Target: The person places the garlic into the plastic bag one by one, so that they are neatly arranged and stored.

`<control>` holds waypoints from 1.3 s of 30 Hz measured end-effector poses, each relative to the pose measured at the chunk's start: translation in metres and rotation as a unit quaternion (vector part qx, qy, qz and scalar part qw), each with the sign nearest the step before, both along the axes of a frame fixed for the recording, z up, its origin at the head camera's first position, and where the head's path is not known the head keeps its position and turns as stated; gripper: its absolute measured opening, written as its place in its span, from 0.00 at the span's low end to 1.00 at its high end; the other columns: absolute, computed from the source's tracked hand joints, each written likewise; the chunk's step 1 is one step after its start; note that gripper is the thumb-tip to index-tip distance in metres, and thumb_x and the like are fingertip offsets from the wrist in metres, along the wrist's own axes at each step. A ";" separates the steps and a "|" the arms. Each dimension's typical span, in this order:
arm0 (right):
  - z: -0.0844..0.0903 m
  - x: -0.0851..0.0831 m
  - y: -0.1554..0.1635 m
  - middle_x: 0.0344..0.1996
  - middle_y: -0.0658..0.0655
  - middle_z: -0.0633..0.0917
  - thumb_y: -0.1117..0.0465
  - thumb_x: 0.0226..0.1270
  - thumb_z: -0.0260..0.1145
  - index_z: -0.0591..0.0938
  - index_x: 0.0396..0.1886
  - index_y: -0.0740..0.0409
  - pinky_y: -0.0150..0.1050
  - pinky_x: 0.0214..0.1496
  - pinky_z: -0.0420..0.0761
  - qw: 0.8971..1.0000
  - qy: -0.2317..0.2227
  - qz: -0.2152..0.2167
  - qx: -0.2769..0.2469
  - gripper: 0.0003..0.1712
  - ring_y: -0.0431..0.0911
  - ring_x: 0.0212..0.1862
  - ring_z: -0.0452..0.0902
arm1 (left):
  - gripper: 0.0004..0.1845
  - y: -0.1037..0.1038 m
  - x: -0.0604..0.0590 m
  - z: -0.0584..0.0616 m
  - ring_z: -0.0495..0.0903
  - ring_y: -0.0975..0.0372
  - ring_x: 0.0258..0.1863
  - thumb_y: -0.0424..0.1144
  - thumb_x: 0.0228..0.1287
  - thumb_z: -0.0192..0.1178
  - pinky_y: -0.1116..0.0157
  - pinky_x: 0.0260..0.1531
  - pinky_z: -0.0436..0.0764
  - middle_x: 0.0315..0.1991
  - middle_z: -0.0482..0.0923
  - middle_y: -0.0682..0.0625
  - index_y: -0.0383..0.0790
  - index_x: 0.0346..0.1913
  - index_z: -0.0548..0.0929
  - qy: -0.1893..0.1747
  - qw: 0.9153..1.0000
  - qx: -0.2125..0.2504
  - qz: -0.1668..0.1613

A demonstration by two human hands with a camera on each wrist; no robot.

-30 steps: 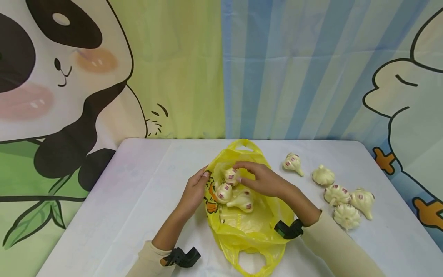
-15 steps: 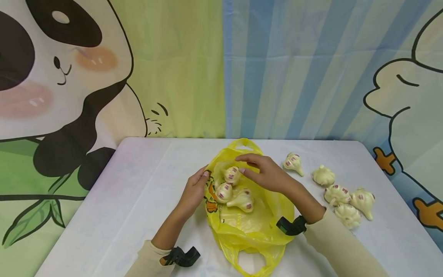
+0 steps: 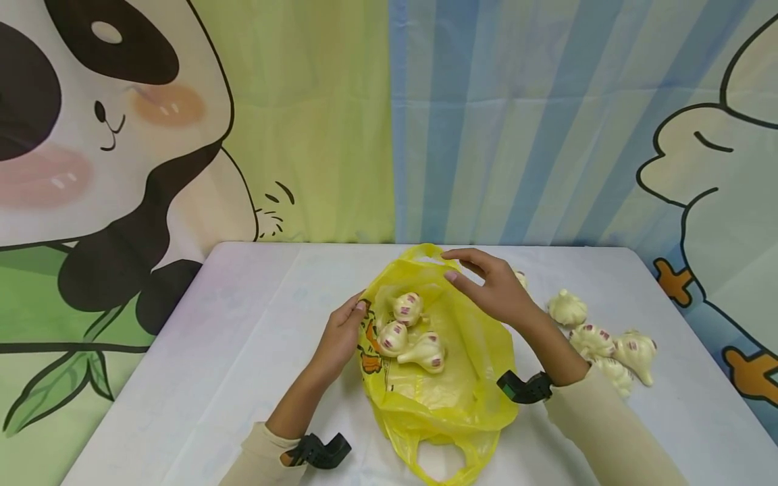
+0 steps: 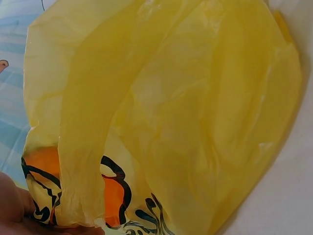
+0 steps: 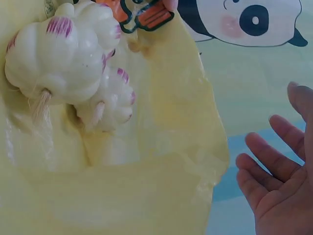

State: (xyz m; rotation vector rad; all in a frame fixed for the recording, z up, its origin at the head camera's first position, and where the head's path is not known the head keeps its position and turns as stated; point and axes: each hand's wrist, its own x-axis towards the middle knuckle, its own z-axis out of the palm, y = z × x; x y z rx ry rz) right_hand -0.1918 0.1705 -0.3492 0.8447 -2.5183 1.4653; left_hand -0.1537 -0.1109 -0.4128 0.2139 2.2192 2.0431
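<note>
A yellow plastic bag (image 3: 468,405) lies spread open on the table, its mouth facing up and one handle at each end. Inside, toward its left side, rest three garlic bulbs (image 3: 427,352), also seen close up as pale garlic bulbs (image 5: 56,58) with purple marks in the right wrist view. My left hand (image 3: 339,337) pinches the bag's left edge, thumb on top; the left wrist view shows the fingers (image 4: 14,208) at the printed part. My right hand (image 3: 498,287) hovers over the bag's upper right edge, fingers extended and apart, holding nothing.
Several loose garlic bulbs (image 3: 635,351) lie to the right of the bag on the white table (image 3: 255,310). Another garlic bulb (image 3: 521,277) is mostly hidden behind my right hand. A cartoon-printed curtain (image 3: 340,135) hangs behind the table.
My right hand has drawn away from the upper garlic bulb in the bag, moving up and right with its fingers spreading. The left hand stays on the bag's edge.
</note>
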 end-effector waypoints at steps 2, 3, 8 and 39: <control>-0.001 -0.002 0.004 0.60 0.58 0.76 0.62 0.72 0.62 0.76 0.62 0.59 0.49 0.68 0.65 1.000 0.002 -0.015 -0.011 0.20 0.52 0.66 0.66 | 0.25 0.000 0.000 0.000 0.64 0.53 0.67 0.44 0.80 0.39 0.51 0.66 0.61 0.68 0.66 0.41 0.38 0.72 0.65 0.000 1.000 0.000 -0.001; -0.002 -0.004 0.006 0.61 0.58 0.76 0.61 0.73 0.61 0.76 0.62 0.59 0.49 0.68 0.64 1.000 0.001 -0.022 -0.014 0.20 0.52 0.67 0.66 | 0.24 0.000 0.000 0.000 0.64 0.53 0.67 0.44 0.80 0.39 0.51 0.66 0.62 0.68 0.66 0.41 0.38 0.72 0.65 0.000 1.000 -0.001 0.000; -0.015 -0.016 0.020 0.64 0.61 0.73 0.60 0.74 0.60 0.74 0.65 0.60 0.49 0.69 0.62 0.998 -0.019 -0.050 -0.030 0.22 0.54 0.69 0.63 | 0.24 0.000 0.000 0.000 0.65 0.52 0.67 0.44 0.80 0.39 0.51 0.66 0.63 0.68 0.66 0.41 0.38 0.72 0.65 -0.001 1.000 0.000 0.001; -0.085 -0.036 0.087 0.75 0.59 0.52 0.47 0.64 0.69 0.56 0.77 0.51 0.59 0.72 0.49 0.966 -0.092 -0.236 -0.051 0.48 0.59 0.75 0.43 | 0.25 -0.002 0.000 -0.003 0.66 0.54 0.67 0.45 0.80 0.39 0.53 0.66 0.63 0.67 0.67 0.41 0.38 0.72 0.65 -0.007 1.000 -0.004 0.004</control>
